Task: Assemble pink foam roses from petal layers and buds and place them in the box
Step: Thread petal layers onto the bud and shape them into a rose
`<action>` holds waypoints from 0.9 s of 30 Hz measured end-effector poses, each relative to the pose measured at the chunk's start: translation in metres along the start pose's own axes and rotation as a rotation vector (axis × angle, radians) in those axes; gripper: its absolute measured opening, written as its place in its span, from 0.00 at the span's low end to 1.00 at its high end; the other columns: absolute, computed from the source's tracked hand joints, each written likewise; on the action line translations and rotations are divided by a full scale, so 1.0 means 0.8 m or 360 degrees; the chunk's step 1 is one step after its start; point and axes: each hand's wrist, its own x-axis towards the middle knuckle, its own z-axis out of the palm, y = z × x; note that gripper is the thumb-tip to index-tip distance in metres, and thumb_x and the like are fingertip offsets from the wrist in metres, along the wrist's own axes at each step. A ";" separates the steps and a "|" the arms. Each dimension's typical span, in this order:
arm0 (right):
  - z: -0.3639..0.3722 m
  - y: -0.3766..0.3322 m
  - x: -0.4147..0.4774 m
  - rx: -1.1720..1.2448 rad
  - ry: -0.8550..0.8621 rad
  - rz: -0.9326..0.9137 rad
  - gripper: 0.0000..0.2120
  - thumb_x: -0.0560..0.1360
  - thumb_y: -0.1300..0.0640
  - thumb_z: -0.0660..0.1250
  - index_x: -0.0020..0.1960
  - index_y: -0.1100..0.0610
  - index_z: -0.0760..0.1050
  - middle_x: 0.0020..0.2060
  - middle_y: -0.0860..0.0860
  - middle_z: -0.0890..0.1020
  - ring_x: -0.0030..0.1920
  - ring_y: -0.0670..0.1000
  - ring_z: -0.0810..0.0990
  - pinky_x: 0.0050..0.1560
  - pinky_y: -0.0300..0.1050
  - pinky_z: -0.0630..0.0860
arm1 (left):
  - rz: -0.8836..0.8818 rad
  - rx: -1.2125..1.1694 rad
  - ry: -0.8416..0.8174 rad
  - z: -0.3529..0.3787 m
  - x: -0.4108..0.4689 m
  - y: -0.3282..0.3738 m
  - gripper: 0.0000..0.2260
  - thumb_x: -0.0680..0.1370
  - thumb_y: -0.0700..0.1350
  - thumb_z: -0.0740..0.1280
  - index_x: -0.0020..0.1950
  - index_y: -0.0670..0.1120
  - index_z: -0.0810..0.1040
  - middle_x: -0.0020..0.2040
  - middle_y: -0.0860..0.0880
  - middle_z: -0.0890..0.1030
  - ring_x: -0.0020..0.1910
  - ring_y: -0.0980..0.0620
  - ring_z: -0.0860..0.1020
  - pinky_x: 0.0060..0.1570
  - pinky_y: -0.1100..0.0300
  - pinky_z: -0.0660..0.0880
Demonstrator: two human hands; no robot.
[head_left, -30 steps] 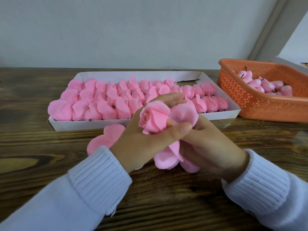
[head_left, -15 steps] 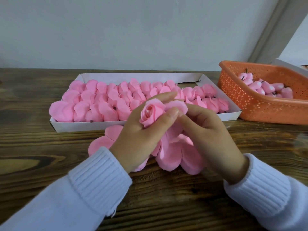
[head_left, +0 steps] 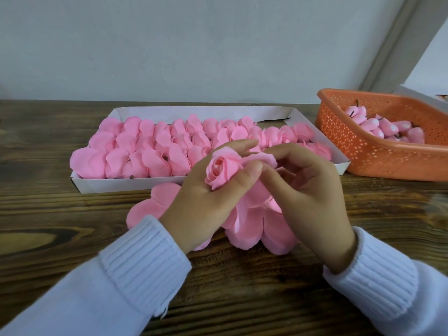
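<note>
My left hand point(head_left: 206, 202) grips a pink foam rose point(head_left: 221, 169) between thumb and fingers, its bud facing the camera. My right hand point(head_left: 312, 190) pinches the rose's outer petal point(head_left: 263, 159) just right of the bud. Loose petals of the same rose point(head_left: 254, 229) hang below both hands over the table. A flat pink petal layer point(head_left: 155, 202) lies on the wood, partly under my left wrist. Behind the hands stands the white cardboard box point(head_left: 116, 185), packed with several finished pink roses point(head_left: 150, 146).
An orange perforated plastic basket point(head_left: 363, 151) at the right holds several pink buds point(head_left: 385, 128) with dark stems. The dark wooden table point(head_left: 48, 226) reaches back to a pale wall. A white box corner shows behind the basket.
My right hand rose from under the flower to its top, where it now pinches an outer petal. The lower petals dropped and spread out. My left hand kept its hold.
</note>
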 end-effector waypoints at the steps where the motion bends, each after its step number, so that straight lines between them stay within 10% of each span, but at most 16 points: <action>1: -0.001 0.000 0.000 -0.0025 0.0011 -0.0006 0.03 0.74 0.62 0.68 0.45 0.57 0.81 0.40 0.49 0.84 0.41 0.50 0.82 0.41 0.45 0.79 | -0.0010 0.0028 -0.0015 0.000 0.000 0.000 0.13 0.72 0.56 0.65 0.55 0.61 0.80 0.57 0.59 0.81 0.59 0.61 0.77 0.59 0.65 0.73; 15: -0.001 0.003 0.002 0.0025 0.0115 0.0056 0.05 0.75 0.61 0.66 0.41 0.58 0.79 0.35 0.50 0.82 0.36 0.46 0.79 0.37 0.37 0.74 | -0.0022 -0.0042 -0.0106 0.000 -0.002 0.003 0.13 0.75 0.47 0.65 0.60 0.52 0.76 0.54 0.58 0.82 0.55 0.63 0.79 0.50 0.70 0.73; 21: 0.000 0.001 0.000 -0.0035 0.0061 -0.0019 0.03 0.74 0.61 0.67 0.43 0.57 0.80 0.37 0.48 0.83 0.39 0.49 0.81 0.39 0.41 0.77 | -0.0079 -0.0006 -0.0126 -0.002 -0.001 -0.002 0.19 0.74 0.49 0.68 0.64 0.48 0.75 0.57 0.52 0.82 0.60 0.56 0.78 0.61 0.56 0.74; 27: -0.001 -0.002 0.000 -0.0049 -0.0015 -0.0145 0.05 0.74 0.63 0.69 0.45 0.55 0.80 0.42 0.46 0.84 0.40 0.46 0.82 0.40 0.37 0.76 | -0.0046 0.0009 -0.0202 0.000 -0.001 -0.002 0.12 0.74 0.51 0.65 0.55 0.51 0.79 0.53 0.57 0.82 0.58 0.59 0.78 0.56 0.67 0.73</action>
